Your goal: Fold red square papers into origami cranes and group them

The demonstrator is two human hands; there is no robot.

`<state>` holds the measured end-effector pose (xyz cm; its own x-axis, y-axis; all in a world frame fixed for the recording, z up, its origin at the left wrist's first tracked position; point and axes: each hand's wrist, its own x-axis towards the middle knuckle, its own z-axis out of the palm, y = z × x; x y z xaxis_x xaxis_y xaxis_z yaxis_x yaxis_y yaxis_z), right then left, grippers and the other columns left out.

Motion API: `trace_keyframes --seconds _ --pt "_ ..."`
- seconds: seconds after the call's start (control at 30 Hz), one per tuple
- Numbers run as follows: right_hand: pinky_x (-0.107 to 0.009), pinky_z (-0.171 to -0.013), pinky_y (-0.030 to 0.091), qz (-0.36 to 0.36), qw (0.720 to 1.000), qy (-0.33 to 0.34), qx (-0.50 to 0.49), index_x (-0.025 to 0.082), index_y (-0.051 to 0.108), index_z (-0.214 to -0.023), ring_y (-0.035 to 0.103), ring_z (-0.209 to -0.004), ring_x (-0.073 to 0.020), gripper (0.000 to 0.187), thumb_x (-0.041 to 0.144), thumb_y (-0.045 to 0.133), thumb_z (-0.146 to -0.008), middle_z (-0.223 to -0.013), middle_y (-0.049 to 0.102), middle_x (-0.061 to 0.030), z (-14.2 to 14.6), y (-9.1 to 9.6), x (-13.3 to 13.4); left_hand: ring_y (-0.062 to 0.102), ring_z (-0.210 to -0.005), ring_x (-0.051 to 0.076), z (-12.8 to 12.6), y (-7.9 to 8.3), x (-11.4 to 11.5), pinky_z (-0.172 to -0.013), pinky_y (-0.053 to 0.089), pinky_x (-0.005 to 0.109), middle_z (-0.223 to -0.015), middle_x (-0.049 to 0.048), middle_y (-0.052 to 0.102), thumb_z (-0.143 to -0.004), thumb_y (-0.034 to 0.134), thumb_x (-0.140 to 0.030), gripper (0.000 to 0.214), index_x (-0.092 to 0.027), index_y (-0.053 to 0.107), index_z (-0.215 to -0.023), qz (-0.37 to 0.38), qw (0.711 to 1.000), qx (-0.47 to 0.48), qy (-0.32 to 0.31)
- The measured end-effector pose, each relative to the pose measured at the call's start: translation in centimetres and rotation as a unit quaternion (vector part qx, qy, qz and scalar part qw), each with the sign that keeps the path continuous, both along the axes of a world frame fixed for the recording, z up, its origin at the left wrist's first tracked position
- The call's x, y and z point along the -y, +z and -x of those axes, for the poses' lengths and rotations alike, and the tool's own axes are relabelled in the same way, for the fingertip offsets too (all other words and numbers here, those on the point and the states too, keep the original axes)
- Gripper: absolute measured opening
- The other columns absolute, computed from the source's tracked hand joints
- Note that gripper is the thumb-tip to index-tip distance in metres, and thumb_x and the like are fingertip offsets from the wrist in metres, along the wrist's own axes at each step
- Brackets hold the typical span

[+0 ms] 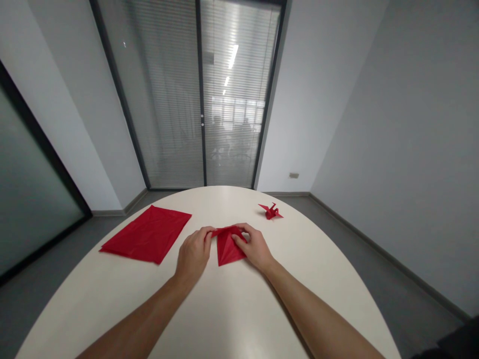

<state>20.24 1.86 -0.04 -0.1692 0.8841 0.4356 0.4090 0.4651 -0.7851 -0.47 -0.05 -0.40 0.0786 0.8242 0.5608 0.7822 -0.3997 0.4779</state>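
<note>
A partly folded red paper (226,248) lies on the round white table (232,309) in front of me. My left hand (193,253) pinches its upper left corner with fingers closed. On the paper's right side rests my right hand (255,246), fingers curled and pressing a top flap down. Both hands touch the paper at its far edge.
A stack of flat red paper sheets (147,233) lies on the table to the left. A finished red paper crane (270,211) stands at the far right of the table. Beyond are glass doors with blinds (202,94) and grey walls.
</note>
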Motion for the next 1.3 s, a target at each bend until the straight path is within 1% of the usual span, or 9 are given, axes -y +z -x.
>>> trace_keyframes --seconds 0.27,0.43,0.5,0.67,0.8,0.9,1.0,1.1,1.3 --pt "-0.037 -0.096 0.051 -0.039 0.998 0.034 -0.042 0.023 0.072 -0.108 0.067 -0.101 -0.0201 0.02 0.023 0.062 -0.09 -0.107 0.074 -0.0059 0.2 0.5 0.3 0.064 -0.111 0.022 -0.1 0.1 -0.2 -0.099 0.05 0.04 -0.122 0.0059 0.07 -0.095 0.047 -0.014 0.035 -0.024 0.061 -0.126 -0.045 0.997 -0.021 -0.06" --pt "-0.038 -0.096 0.052 0.0 0.995 0.087 -0.051 0.026 0.06 -0.13 0.064 -0.105 -0.0203 0.055 0.021 0.076 -0.077 -0.129 0.066 -0.0068 0.6 0.7 1.2 0.062 -0.113 0.022 0.0 0.5 0.0 -0.101 0.049 0.039 -0.123 0.0048 0.068 -0.098 0.044 -0.015 0.036 -0.026 0.064 -0.125 -0.068 0.996 -0.004 -0.056" --pt "-0.038 -0.095 0.053 0.015 0.994 0.099 -0.047 0.026 0.057 -0.132 0.064 -0.107 -0.0206 0.059 0.017 0.073 -0.077 -0.131 0.065 -0.0073 0.7 0.6 1.2 0.061 -0.114 0.022 0.0 0.6 0.0 -0.102 0.049 0.04 -0.123 0.0047 0.068 -0.098 0.043 -0.014 0.036 -0.026 0.065 -0.124 -0.077 0.996 0.005 -0.05" --pt "-0.041 -0.1 0.049 -0.07 0.997 0.033 -0.019 0.025 0.067 -0.12 0.064 -0.108 -0.0205 0.046 0.006 0.054 -0.08 -0.117 0.071 -0.0058 0.2 0.1 0.4 0.06 -0.117 0.024 0.2 0.8 0.2 -0.103 0.046 0.044 -0.125 0.005 0.068 -0.097 0.043 -0.014 0.037 -0.026 0.066 -0.124 -0.099 0.995 0.007 -0.029" --pt "-0.04 -0.095 0.051 -0.128 0.991 -0.033 -0.013 0.024 0.072 -0.105 0.065 -0.102 -0.0224 0.032 0.009 0.055 -0.082 -0.105 0.074 -0.0065 -0.4 0.1 -0.1 0.061 -0.116 0.023 0.2 0.7 0.1 -0.102 0.045 0.043 -0.121 0.0054 0.071 -0.098 0.042 -0.015 0.034 -0.024 0.067 -0.12 -0.105 0.994 0.017 -0.022" --pt "-0.039 -0.093 0.051 -0.11 0.99 -0.078 -0.05 0.021 0.068 -0.106 0.066 -0.099 -0.0233 0.021 0.023 0.061 -0.087 -0.104 0.073 -0.0075 -0.5 0.4 0.0 0.064 -0.109 0.024 0.2 0.7 0.1 -0.099 0.047 0.042 -0.112 0.0062 0.074 -0.099 0.043 -0.022 0.028 -0.022 0.067 -0.113 -0.091 0.995 0.046 -0.002" --pt "-0.036 -0.087 0.053 -0.087 0.986 -0.104 -0.093 0.02 0.061 -0.116 0.066 -0.093 -0.0219 0.03 0.035 0.063 -0.089 -0.107 0.07 -0.0078 -0.3 0.5 0.1 0.067 -0.104 0.024 0.0 0.7 0.2 -0.094 0.05 0.039 -0.111 0.0074 0.074 -0.099 0.045 -0.028 0.025 -0.021 0.065 -0.112 -0.056 0.994 0.097 0.018" --pt "-0.032 -0.072 0.052 -0.06 0.987 -0.11 -0.104 0.021 0.053 -0.126 0.062 -0.079 -0.0192 0.039 0.038 0.059 -0.092 -0.096 0.066 -0.0047 -0.2 0.4 0.0 0.069 -0.1 0.023 -0.2 1.0 0.4 -0.085 0.051 0.035 -0.111 0.007 0.074 -0.097 0.047 -0.029 0.024 -0.022 0.062 -0.115 0.007 0.992 0.124 0.037" --pt "-0.031 -0.065 0.048 -0.016 0.993 -0.109 -0.051 0.02 0.049 -0.131 0.06 -0.069 -0.0193 0.044 0.032 0.057 -0.09 -0.081 0.062 -0.0008 -0.5 -0.3 -0.4 0.07 -0.082 0.022 -0.4 0.8 0.4 -0.067 0.046 0.029 -0.094 0.0032 0.075 -0.094 0.05 -0.026 0.022 -0.026 0.062 -0.113 0.108 0.991 0.04 0.069"
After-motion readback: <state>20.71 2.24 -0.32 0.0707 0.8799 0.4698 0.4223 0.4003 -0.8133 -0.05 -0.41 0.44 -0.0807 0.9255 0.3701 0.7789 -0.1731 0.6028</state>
